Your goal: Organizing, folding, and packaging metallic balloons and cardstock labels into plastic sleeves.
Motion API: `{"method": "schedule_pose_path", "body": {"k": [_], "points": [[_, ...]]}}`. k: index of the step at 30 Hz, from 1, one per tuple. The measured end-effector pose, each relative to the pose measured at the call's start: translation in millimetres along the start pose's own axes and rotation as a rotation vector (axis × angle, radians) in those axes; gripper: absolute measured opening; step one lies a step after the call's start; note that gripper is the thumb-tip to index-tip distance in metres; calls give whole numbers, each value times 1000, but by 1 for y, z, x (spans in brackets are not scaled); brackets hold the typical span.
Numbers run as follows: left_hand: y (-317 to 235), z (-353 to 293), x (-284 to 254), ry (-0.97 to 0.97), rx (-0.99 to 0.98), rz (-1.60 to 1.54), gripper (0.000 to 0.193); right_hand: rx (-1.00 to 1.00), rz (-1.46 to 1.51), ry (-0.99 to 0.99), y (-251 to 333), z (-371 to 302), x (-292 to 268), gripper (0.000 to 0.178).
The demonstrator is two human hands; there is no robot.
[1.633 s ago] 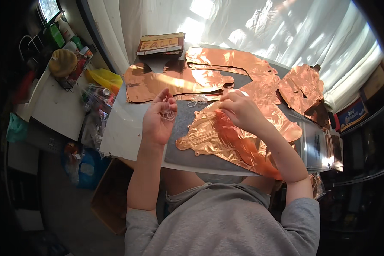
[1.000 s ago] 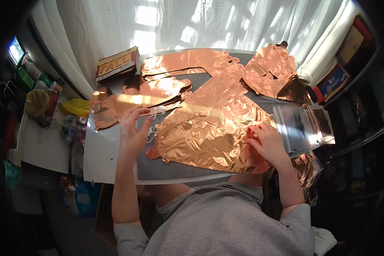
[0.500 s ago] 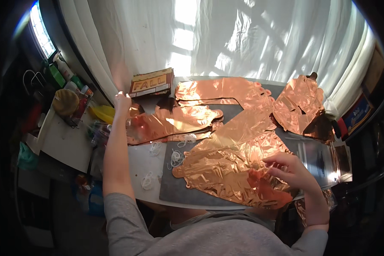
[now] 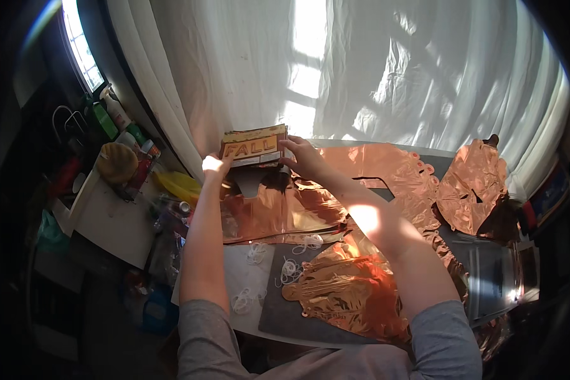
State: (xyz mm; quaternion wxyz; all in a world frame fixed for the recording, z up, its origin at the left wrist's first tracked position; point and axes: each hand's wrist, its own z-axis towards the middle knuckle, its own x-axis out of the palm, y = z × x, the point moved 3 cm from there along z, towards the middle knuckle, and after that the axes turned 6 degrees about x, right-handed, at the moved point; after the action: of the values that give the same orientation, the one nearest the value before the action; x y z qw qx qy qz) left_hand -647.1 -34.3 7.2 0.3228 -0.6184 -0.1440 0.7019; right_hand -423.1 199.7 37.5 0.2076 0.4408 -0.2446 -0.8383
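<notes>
I saw the stack of flat packets [image 4: 250, 149] at the bench's [image 4: 253, 276] far left, before the white curtain [image 4: 253, 69]. The left hand's [image 4: 216, 166] grip was clamped on its left side, the right hand's [image 4: 304, 160] on its right. Copper-coloured foil shapes [image 4: 345, 291] lay beneath the right forearm [image 4: 392, 231], near loose coils of white string [image 4: 291, 271].

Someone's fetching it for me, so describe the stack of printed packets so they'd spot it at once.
Find the table below the white curtain. At its far left, between the left hand and the right hand, sits the stack of printed packets. Unlike the plain, shiny copper foil nearer the person, its top shows large letters on an orange panel.
</notes>
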Motion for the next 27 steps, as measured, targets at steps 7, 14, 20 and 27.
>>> {"method": "schedule_pose_path", "body": {"k": [7, 14, 20, 27], "points": [[-4, -11, -8, -124, 199, 63, 47, -66, -191, 266, 9, 26, 35, 46], [-13, 10, -22, -109, 164, -54, 43, -66, -339, 342, 10, 48, 30, 28], [-28, 2, -23, -84, -185, -865, 49, 79, -85, 202, -4, 51, 22, 26], [-25, 12, -12, 9, -217, -982, 59, 103, -91, 220, -17, 51, 20, 29]]}}
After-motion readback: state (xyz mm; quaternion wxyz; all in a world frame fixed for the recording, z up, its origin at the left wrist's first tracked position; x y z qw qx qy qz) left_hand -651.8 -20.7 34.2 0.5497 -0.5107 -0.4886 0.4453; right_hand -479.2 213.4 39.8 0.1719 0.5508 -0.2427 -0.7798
